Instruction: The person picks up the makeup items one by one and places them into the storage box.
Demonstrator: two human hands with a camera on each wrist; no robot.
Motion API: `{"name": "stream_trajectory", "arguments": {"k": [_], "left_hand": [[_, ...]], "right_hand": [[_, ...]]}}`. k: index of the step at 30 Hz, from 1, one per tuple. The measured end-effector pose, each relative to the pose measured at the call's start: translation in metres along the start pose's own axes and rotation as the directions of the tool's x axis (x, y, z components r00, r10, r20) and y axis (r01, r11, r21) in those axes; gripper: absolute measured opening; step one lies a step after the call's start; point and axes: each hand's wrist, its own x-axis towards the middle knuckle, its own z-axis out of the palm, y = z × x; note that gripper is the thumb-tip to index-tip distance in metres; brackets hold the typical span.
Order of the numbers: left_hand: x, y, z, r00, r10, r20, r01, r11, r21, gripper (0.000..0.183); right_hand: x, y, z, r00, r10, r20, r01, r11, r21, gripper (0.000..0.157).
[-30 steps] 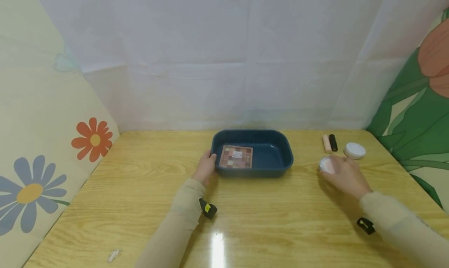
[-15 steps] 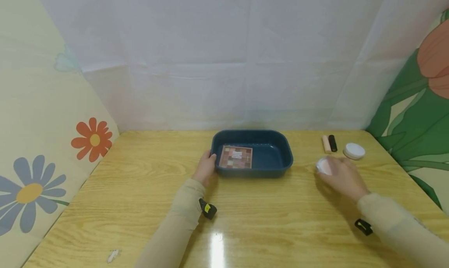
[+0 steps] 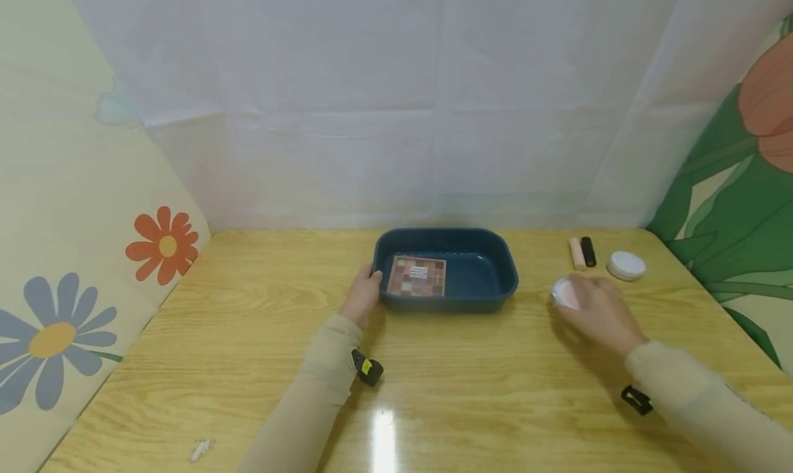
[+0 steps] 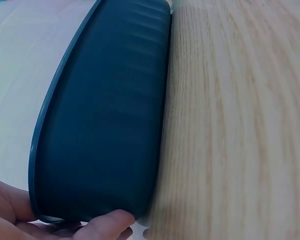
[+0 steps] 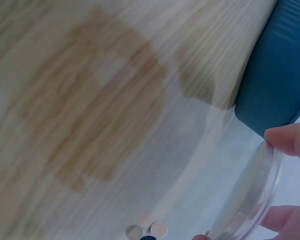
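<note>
Toward the back of the wood-grain table (image 3: 471,390), we've got the dark blue tray (image 3: 446,306) near the white cloth (image 3: 347,163), a flat makeup palette (image 3: 416,277) in its left part and tray floor showing to the right. Between the tray's right end and the round clear-rimmed case (image 3: 562,294) we see a strip of tabletop, with far more wood in front. Up on the right, a pink tube (image 3: 577,253) and a black tube (image 3: 588,251) sit side by side, a round white tub (image 3: 626,266) just beyond the right hand (image 3: 601,314). That hand angles forward and inward, thumb and fingers pinching the tilted case by its edge; the left hand (image 3: 362,297) grips the tray's left end, thumb at the rim.
</note>
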Motion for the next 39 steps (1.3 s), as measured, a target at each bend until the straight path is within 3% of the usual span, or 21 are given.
{"name": "stream_trajectory", "arguments": {"k": [9, 39], "left_hand": [[-0.001, 0.0, 0.001, 1.0, 0.017, -0.003, -0.017, 0.999, -0.028, 0.046], [0.001, -0.002, 0.0, 1.0, 0.013, -0.003, -0.013, 1.0, -0.001, 0.046]], "right_hand": [[0.002, -0.005, -0.001, 0.999, 0.025, 0.04, -0.025, 1.0, -0.01, 0.066], [-0.001, -0.012, -0.001, 1.0, -0.005, 0.025, 0.006, 1.0, -0.012, 0.066]]}}
